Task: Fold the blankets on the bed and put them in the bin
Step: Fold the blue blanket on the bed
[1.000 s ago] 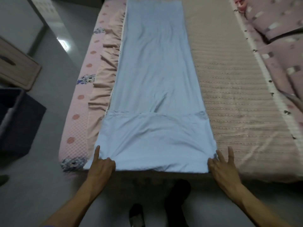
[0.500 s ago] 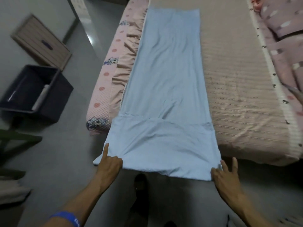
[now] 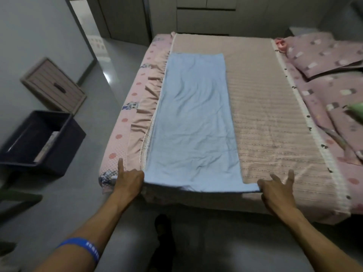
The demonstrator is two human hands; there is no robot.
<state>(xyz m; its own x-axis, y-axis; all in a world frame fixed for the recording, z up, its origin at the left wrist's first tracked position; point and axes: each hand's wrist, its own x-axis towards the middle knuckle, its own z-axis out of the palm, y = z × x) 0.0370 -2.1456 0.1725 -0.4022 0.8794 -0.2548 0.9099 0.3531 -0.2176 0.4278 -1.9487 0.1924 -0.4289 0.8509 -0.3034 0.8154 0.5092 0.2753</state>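
On floor at far left sat dark boxy fabric bin [image 3: 37, 138], open-topped, w/ slatted wooden crate [image 3: 54, 86] leaning behind it. Left hand [image 3: 128, 180], blue rubbery wristband [image 3: 82, 247] on forearm, pinched near-left corner of light blue blanket [image 3: 193, 122], index finger sticking out straight. Blanket lay as long narrow strip, soft & lightly creased, on striped beige bed cover [image 3: 275, 118]. Right hand [image 3: 279, 190] pinched near-right corner, two fingers splayed. Patterned mauve pillows [image 3: 322, 54] far right.
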